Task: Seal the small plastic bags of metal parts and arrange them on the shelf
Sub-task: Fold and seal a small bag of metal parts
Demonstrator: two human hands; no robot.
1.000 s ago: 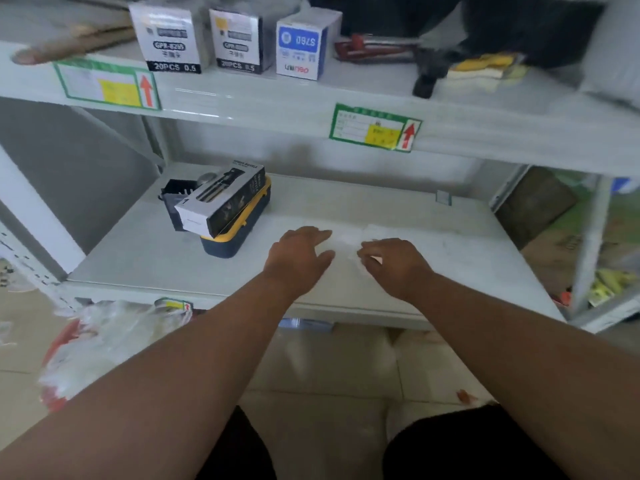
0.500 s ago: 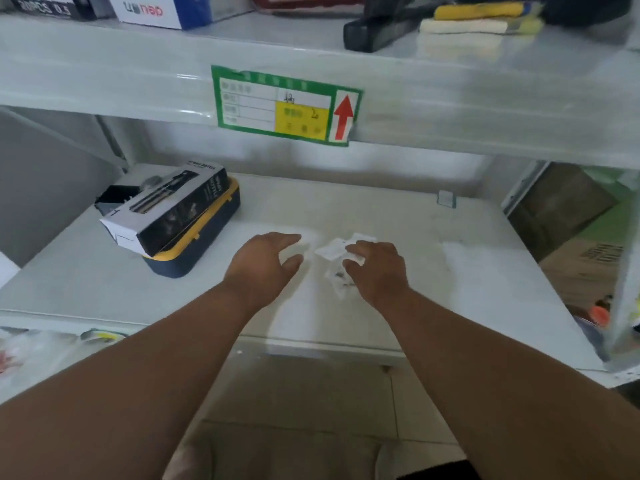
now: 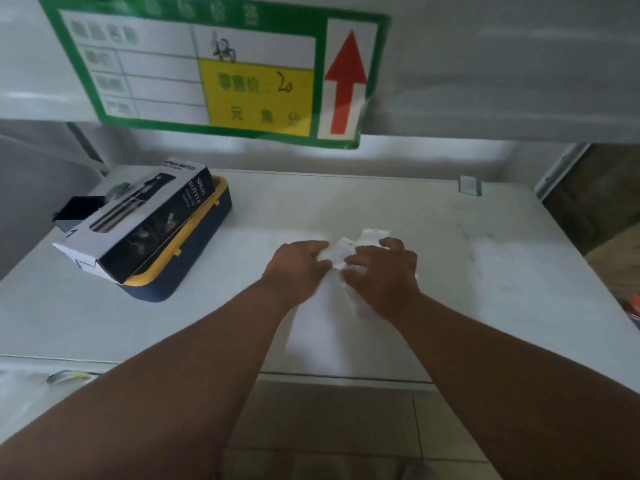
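Small clear plastic bags [image 3: 348,251] with white header cards lie in a little heap in the middle of the white shelf [image 3: 485,271]. My left hand [image 3: 298,268] and my right hand [image 3: 384,271] sit side by side on the heap, palms down, fingers curled onto the bags. My left fingers pinch the left edge of a bag; my right fingers press and hold the bags from the right. The metal parts inside are hidden under my hands. More clear plastic shows below my right hand.
A black and white spray-bottle box [image 3: 138,220] lies on a blue and yellow case [image 3: 194,251] at the shelf's left. The upper shelf edge carries a green price label [image 3: 221,71] with a red arrow. A small clear tag [image 3: 469,185] stands at the back right.
The view has moved much closer to the shelf. My hands have come together over the bags, the left hand closing in from the left onto the heap.
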